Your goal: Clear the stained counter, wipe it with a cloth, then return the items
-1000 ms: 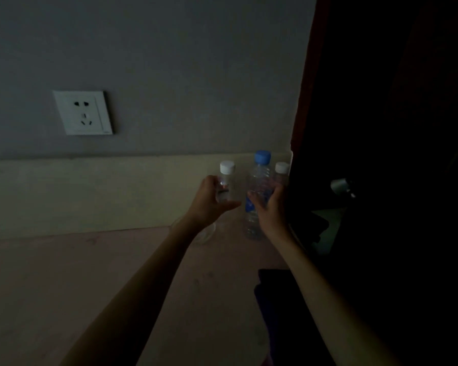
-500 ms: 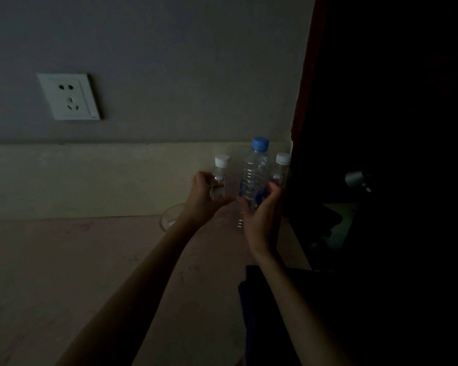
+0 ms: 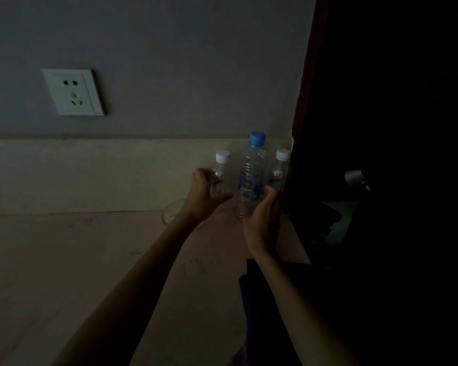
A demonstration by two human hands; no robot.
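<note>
Dim room, seen from above and behind two bare forearms reaching toward the far right corner of a pinkish, faintly stained surface (image 3: 64, 260). Three clear plastic bottles, all upright, grouped close together at about 1 o'clock from frame centre, against a pale cream backsplash (image 3: 90, 175). Tallest: one blue-capped bottle (image 3: 251, 170) in the middle, with a blue label low on its body. Two shorter ones: left white-capped bottle (image 3: 220, 170) at its 9 o'clock, right white-capped bottle (image 3: 281, 167) at its 3 o'clock, hard by a dark vertical edge. Left hand (image 3: 204, 196) wrapped around the lower body of the left white-capped bottle, fingers behind, thumb across the front. Right hand (image 3: 262, 220) cupped against the lower part of the blue-capped bottle, thumb on its front near the label, fingers curled round the right side; cannot tell whether fully clamped or only touching. One clear glass bowl (image 3: 171, 211), partly hidden behind the left wrist, at 7 o'clock from the left bottle. One dark cloth (image 3: 246, 299), purplish, lying at the surface's near right edge, at 6 o'clock from the right hand. One white wall socket (image 3: 73, 92) on the grey wall at 10 o'clock. Right third of view nearly black, details unreadable.
</note>
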